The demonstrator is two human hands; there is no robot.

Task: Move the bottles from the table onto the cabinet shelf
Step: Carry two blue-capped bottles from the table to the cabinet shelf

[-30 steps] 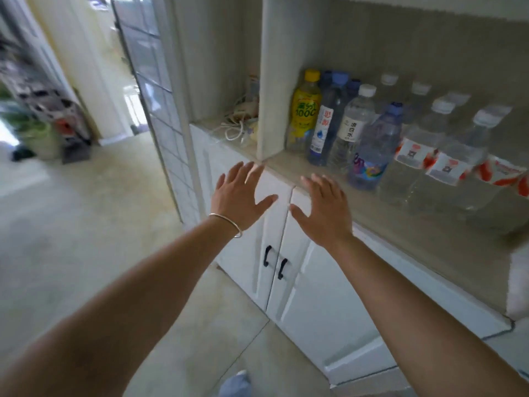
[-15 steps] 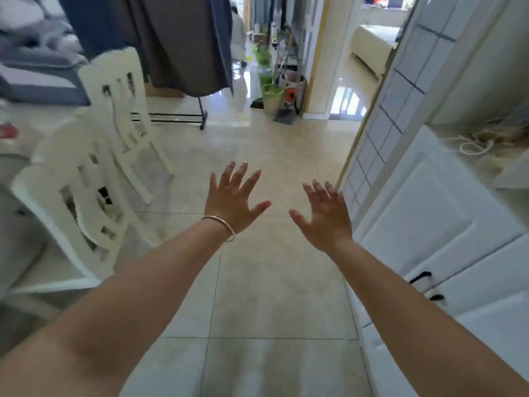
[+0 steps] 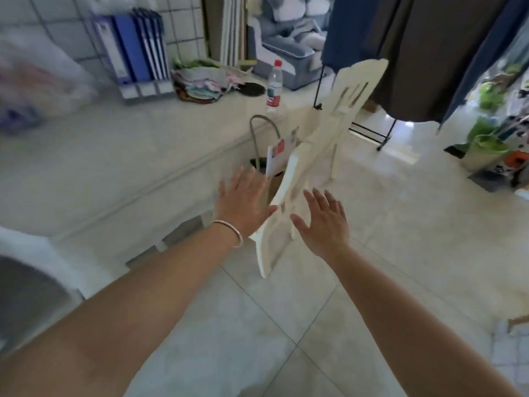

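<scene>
One clear water bottle (image 3: 274,87) with a red cap and red label stands upright near the far right end of the white table (image 3: 120,150). My left hand (image 3: 243,203), with a thin bracelet at the wrist, is stretched forward with fingers straight and holds nothing. My right hand (image 3: 323,222) is beside it, fingers spread, also empty. Both hands hover in the air near the table's front edge, well short of the bottle. The cabinet and its shelf are out of view.
Two white chairs (image 3: 337,121) stand at the table's right side, one right in front of my hands. A paper bag (image 3: 276,156) sits between table and chair. Blue binders (image 3: 131,47), a cloth pile (image 3: 200,81) and a plastic bag (image 3: 34,81) lie on the table. Tiled floor (image 3: 400,224) spreads right.
The view has swung left from the cabinet with its bottles, across the floor, to the table. Both hands stay open and empty in front of me.
</scene>
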